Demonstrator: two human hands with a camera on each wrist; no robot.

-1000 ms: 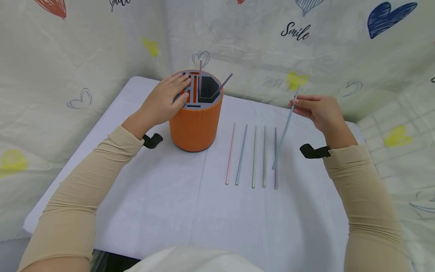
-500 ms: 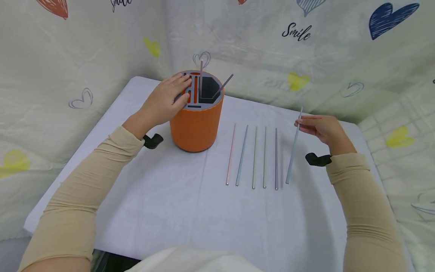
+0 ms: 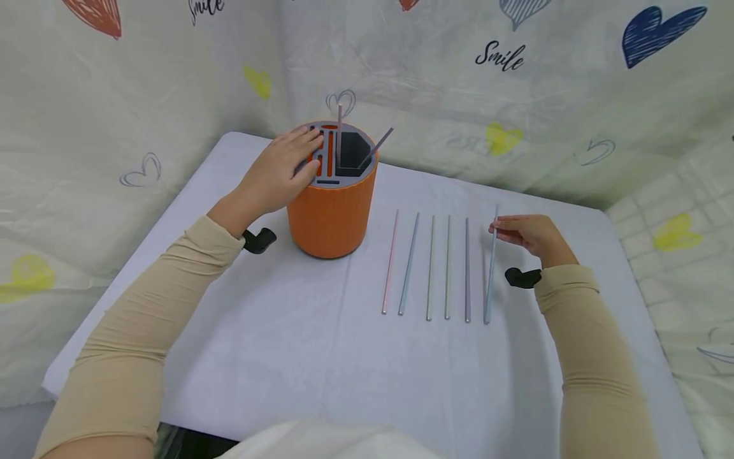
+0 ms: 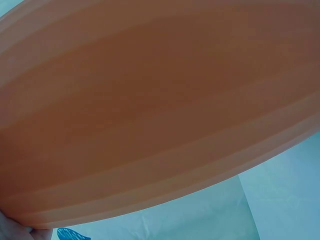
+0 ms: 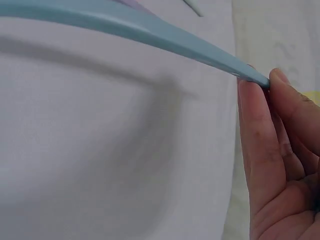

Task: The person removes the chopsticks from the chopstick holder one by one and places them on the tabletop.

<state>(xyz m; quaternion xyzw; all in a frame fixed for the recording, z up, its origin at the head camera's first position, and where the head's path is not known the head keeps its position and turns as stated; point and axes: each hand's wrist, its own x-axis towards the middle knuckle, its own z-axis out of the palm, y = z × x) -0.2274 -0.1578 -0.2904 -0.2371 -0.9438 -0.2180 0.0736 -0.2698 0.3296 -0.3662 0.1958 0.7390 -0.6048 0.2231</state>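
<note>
An orange round holder (image 3: 331, 210) with a grey slotted top stands at the back left of the white table (image 3: 275, 331). A pink stick (image 3: 339, 137) and a grey stick (image 3: 375, 146) stand in it. My left hand (image 3: 304, 153) rests on the holder's top and rim with fingers stretched out. The holder's orange wall (image 4: 150, 110) fills the left wrist view. My right hand (image 3: 496, 224) pinches the far end of a light-blue stick (image 3: 490, 274) (image 5: 150, 30). The stick lies low at the right end of a row, with its held end slightly lifted.
Several thin sticks lie side by side to the right of the holder: pink (image 3: 390, 261), blue (image 3: 409, 262), two silvery ones (image 3: 438, 268) and purple (image 3: 467, 268). Printed cloth walls (image 3: 516, 95) close in the table at the back and sides.
My right hand has brought the light-blue stick down from the air to the table, right of the purple stick. The left hand has stayed on the holder.
</note>
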